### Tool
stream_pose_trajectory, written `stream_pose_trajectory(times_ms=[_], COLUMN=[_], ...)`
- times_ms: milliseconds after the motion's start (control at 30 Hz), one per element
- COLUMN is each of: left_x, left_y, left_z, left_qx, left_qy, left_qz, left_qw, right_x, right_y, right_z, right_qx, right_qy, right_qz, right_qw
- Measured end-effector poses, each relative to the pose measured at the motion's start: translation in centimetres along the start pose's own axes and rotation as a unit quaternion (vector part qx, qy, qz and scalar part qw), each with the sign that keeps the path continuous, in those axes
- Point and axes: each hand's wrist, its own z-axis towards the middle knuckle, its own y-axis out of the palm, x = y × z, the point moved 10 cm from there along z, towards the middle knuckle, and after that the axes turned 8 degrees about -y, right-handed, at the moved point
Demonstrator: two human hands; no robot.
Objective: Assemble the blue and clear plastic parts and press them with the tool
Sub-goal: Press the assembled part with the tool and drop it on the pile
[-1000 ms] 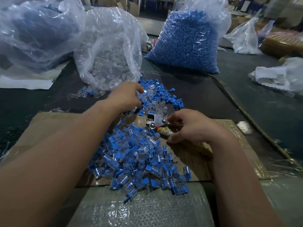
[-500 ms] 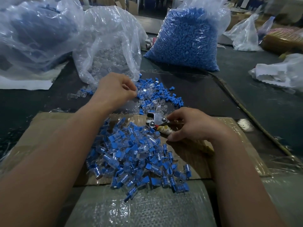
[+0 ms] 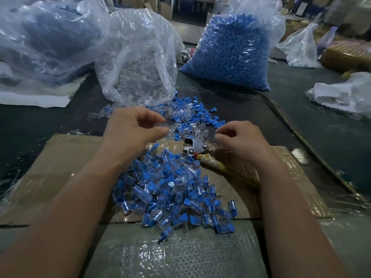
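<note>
Our left hand [image 3: 136, 129] pinches a clear part [image 3: 165, 126] above the loose blue and clear parts [image 3: 186, 113] on the counter [image 3: 241, 117]; right hand [image 3: 239, 137] curled just beside the pliers [image 3: 193, 146], can't tell if it holds anything. Risk: part seats crooked, pliers crack it.

No writing, label, brand mark or number can be read anywhere in the view. None shows on the metal pressing tool with the wrapped handle [image 3: 193, 146], the clear plastic bag of blue parts [image 3: 230, 53] or the brown cardboard sheet [image 3: 60, 157].
</note>
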Motion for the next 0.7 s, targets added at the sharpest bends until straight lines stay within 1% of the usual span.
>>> stream_pose_trajectory(times_ms=[67, 133, 167, 233, 333, 433, 533, 700], left_x=[0.1, 0.1, 0.1, 0.1, -0.1, 0.0, 0.1, 0.4], left_y=[0.4, 0.5, 0.5, 0.5, 1.0, 1.2, 1.1, 1.1], left_z=[-0.1, -0.2, -0.2, -0.2, -0.2, -0.2, -0.3, -0.3], left_qx=[-0.005, 0.000, 0.004, 0.005, -0.014, -0.012, -0.012, -0.013], left_qy=[0.006, 0.008, 0.010, 0.013, 0.009, 0.013, 0.014, 0.017], left_qz=[-0.005, -0.009, -0.004, 0.014, 0.026, 0.039, 0.029, 0.014], left_qw=[1.000, 1.000, 1.000, 1.000, 1.000, 0.999, 0.999, 1.000], right_x=[1.0, 2.0, 2.5, 3.1, 3.1, 2.5, 2.4, 2.0], right_y=[-1.1, -1.5, -1.3, -0.3, 1.1, 1.0, 1.0, 1.0], right_z=[0.4, 0.9, 1.1, 1.6, 1.9, 2.1, 2.0, 2.2], right_qx=[0.063, 0.091, 0.088, 0.054, 0.001, 0.012, 0.028, 0.040], right_qy=[0.029, 0.059, 0.073, 0.094, 0.091, 0.067, 0.061, 0.040], right_qz=[-0.023, -0.037, -0.038, -0.040, -0.072, -0.061, -0.036, -0.041], right_qw=[0.997, 0.993, 0.993, 0.993, 0.993, 0.996, 0.997, 0.998])
